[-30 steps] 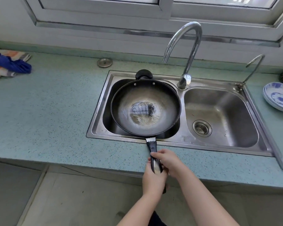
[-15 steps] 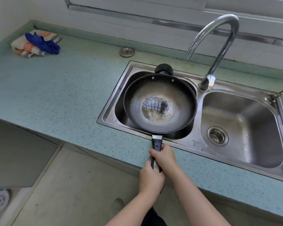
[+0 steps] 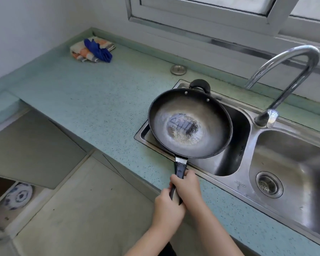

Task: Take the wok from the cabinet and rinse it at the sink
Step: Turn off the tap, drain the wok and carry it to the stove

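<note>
While hanging over the left basin of the sink (image 3: 227,163), the wok (image 3: 189,124): being gripped by its near handle, left hand (image 3: 166,209) and right hand (image 3: 187,187) fingers curling tightly around it.

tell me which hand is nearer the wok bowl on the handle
Right. The right hand grips the wok's handle farther up, closer to the bowl. The left hand grips lower down, at the handle's end, just behind the right.
</note>
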